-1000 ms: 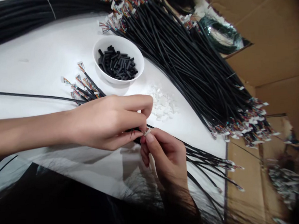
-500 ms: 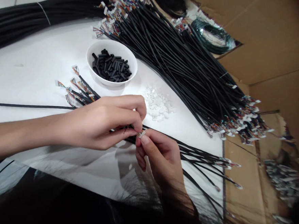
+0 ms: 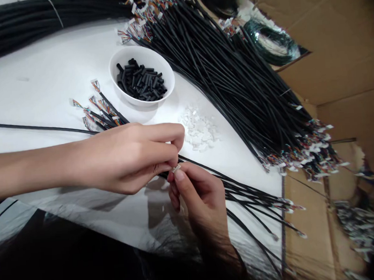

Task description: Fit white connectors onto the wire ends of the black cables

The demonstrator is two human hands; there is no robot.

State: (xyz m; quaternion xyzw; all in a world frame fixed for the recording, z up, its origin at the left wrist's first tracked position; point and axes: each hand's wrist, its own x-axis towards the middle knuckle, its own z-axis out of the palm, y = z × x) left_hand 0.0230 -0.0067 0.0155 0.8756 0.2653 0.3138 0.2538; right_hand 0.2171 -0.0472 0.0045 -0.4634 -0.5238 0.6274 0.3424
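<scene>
Pinched tight between thumb and fingers, a small white connector (image 3: 176, 169) sits at the tips of the right hand (image 3: 201, 192), and that grip is firmly closed. Up against it comes the left hand (image 3: 139, 154), back turned up, fingers curled down and closed on thin dark wires (image 3: 155, 167) that peek out above the thumb; the tips themselves are tucked out of sight, so I can't tell whether a wire sits inside the connector.

Both hands meet over the white table (image 3: 56, 59), with slim black cables (image 3: 243, 191) running beneath them and fanning out to the table's edge on the right. Just past the fingers, a scattered pile of small white pieces (image 3: 201, 130)! Beyond the left hand stands a white bowl (image 3: 167, 69), loaded with short black tube pieces (image 3: 142, 81). Beside it, a cluster of cable ends (image 3: 103, 109) shows coloured wires and pale connectors, and one lone black cable (image 3: 38, 126) stretches to the left edge.

Big stuff at the back: a thick heap of black cables (image 3: 217, 78) slants across, connector-tipped at both ends, while a long black bundle (image 3: 21, 23), cinched with a pale tie (image 3: 55, 12), fills the upper left. Cardboard (image 3: 344, 52) frames the right side, a dark green wire coil (image 3: 271, 40) resting near it.
</scene>
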